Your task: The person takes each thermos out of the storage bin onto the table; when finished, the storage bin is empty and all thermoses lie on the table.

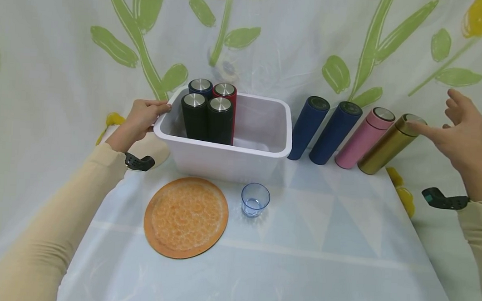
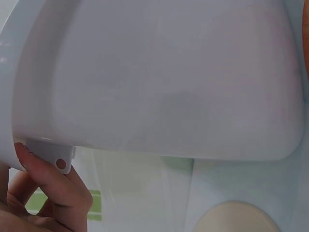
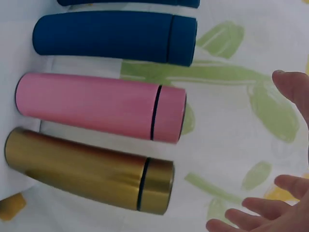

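Note:
My left hand [image 1: 141, 119] grips the left end of a white plastic tub [image 1: 224, 162], fingers at its rim; the left wrist view shows them curled at a tab with a hole. Inside the tub's left part stand two black thermos bottles [image 1: 194, 120], with a blue one [image 1: 200, 89] and a red one [image 1: 232, 109] behind. To the tub's right, two blue bottles [image 1: 307, 126], a pink bottle [image 1: 361, 141] and a gold bottle [image 1: 388, 147] stand in a row. My right hand [image 1: 466, 135] is beside the gold bottle's lid, fingers spread and apart from it in the right wrist view.
In front of the tub lie a round orange mat [image 1: 186, 216] and, to its right, a small clear bluish glass [image 1: 255, 201]. A round beige item [image 1: 150, 151] sits by the tub's left end. A floral curtain [image 1: 287, 39] hangs behind the table.

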{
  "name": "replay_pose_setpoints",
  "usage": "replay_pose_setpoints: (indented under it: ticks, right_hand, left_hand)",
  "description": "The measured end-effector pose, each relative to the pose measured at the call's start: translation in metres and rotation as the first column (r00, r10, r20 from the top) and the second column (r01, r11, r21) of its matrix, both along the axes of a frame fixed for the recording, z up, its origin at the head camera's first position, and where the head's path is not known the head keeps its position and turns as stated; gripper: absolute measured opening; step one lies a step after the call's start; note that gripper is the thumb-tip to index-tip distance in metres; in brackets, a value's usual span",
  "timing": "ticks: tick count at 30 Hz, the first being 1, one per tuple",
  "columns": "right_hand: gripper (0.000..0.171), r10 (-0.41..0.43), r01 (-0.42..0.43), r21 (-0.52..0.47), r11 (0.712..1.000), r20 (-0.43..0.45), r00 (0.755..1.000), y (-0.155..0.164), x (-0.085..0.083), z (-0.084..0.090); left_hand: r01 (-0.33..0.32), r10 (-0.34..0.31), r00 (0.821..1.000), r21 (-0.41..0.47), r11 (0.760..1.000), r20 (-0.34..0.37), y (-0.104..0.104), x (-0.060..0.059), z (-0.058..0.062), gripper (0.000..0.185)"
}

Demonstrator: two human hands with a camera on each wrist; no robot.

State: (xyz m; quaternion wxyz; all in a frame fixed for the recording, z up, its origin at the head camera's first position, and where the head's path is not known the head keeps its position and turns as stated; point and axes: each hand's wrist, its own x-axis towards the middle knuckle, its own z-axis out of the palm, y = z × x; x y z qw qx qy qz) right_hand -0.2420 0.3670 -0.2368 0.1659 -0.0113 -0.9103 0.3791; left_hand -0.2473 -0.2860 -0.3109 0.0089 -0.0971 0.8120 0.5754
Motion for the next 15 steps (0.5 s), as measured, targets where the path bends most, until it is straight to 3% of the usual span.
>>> replay_pose_setpoints:
  ticks: [15]
  right_hand:
    - [0.093, 0.134, -0.137, -0.038, 0.990, -0.089, 0.987, -0.045, 0.015, 0.021]
  left_hand:
    - [0.000, 0.000, 1.000, 0.007, 1.000, 0.018, 0.002, 0.002, 0.005, 0.054]
